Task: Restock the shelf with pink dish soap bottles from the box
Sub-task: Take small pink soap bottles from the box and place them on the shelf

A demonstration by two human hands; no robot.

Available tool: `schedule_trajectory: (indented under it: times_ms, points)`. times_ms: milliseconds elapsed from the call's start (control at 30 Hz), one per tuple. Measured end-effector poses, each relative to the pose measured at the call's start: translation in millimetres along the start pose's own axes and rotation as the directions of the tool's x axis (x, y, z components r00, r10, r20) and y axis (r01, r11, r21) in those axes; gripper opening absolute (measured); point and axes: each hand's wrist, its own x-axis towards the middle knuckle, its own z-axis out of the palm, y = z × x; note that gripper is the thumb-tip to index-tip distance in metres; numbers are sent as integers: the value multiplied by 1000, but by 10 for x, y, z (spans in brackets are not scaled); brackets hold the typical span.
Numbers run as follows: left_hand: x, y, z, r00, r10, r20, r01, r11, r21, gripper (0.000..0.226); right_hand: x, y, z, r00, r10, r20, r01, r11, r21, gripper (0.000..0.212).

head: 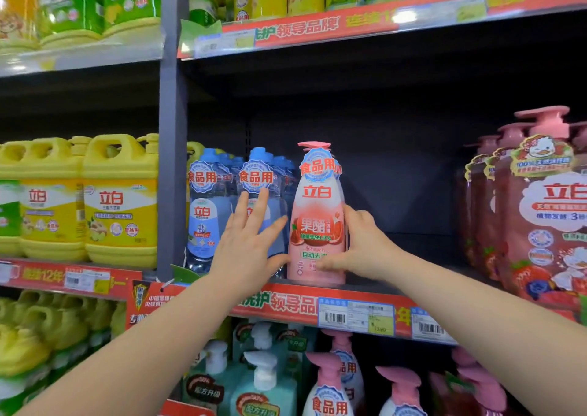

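Note:
A pink dish soap bottle (316, 212) with a pink pump cap stands upright near the front edge of the middle shelf (359, 288). My right hand (359, 241) wraps round its right side, thumb across the lower label. My left hand (251, 241) is spread with straight fingers against the bottle's left side and in front of the blue bottles (219, 206). A second pink bottle seems to stand right behind the first, mostly hidden. The box is out of view.
Dark bare shelf space lies to the right of the pink bottle, up to a group of large pink pump bottles (536, 212). Yellow jugs (120, 199) fill the left bay. More pump bottles (330, 384) stand on the shelf below.

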Motion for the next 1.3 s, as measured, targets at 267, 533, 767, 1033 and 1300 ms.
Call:
schedule_trajectory:
  times_ms: [267,533,767,1033,1300]
  points:
    - [-5,-55,58,996,75,-58,-79,995,-69,69,9,-14,18,987,76,141,-91,990,104,123]
    - [-10,-92,79,991,112,-74,-116,992,-52,68,67,-73,86,979,127,161,-147,982,116,123]
    - [-19,-106,91,993,110,-40,-111,994,-8,77,68,-87,95,978,143,150,-160,981,110,122]
    - [-27,-16,-33,997,58,43,-59,998,17,79,4,-134,110,983,154,100,-161,985,66,110]
    - [-324,325,-396,970,199,-139,-228,944,-238,55,-554,-237,-156,993,-24,-115,-43,833,-551,70]
